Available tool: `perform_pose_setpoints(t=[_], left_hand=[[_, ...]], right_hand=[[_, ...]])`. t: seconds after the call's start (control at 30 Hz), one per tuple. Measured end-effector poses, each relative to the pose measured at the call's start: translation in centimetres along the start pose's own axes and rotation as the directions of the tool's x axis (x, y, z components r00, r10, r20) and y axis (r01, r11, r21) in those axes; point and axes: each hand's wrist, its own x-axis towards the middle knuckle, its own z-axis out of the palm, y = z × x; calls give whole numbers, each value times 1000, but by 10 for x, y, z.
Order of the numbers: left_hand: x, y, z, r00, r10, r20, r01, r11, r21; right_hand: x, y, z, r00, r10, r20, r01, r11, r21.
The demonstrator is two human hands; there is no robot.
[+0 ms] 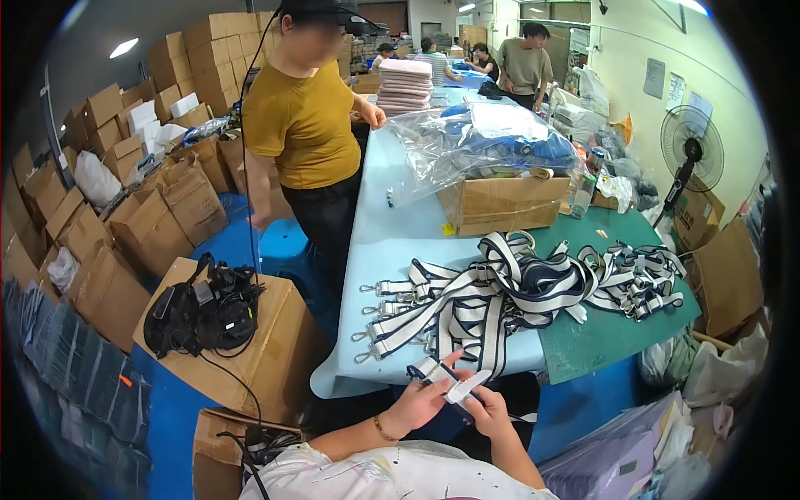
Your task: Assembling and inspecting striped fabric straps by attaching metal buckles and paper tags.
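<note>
Just off the table's near edge, my left hand (416,408) grips a white strap with dark edges (430,369). My right hand (490,414) pinches a short flat white piece (468,387) against that strap; whether it is the strap's own end or a separate part, I cannot tell. Beyond my hands lies a tangled heap of similar white-and-navy straps (533,279). Several metal snap hooks (364,335) stick out from its left side. Smaller strap pieces with metal fittings (640,279) are bunched at the right.
A light blue table (383,225) carries a green mat (600,346) and a cardboard box (500,204) topped by a clear plastic bag. A person in a mustard shirt (312,117) touches the bag. At left, a carton (287,333) bears black gear (208,308); a fan (690,150) stands right.
</note>
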Motion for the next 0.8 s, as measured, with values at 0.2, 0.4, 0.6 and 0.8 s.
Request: perform_pose_setpoints(t=[0.2, 0.4, 0.6, 0.8], left_hand=[[-9, 9, 11, 966, 86, 242, -160, 940, 302], [-5, 16, 1, 952, 116, 283, -254, 814, 523], [4, 7, 16, 938, 257, 234, -342, 561, 754], [9, -23, 31, 910, 247, 333, -383, 193, 904]], right_hand=[[-14, 17, 2, 946, 171, 274, -298, 788, 538], [-22, 13, -12, 937, 270, 221, -169, 906, -389], [-26, -5, 11, 935, -316, -162, 93, 658, -748], [-17, 19, 34, 892, -55, -449, -66, 966, -250]])
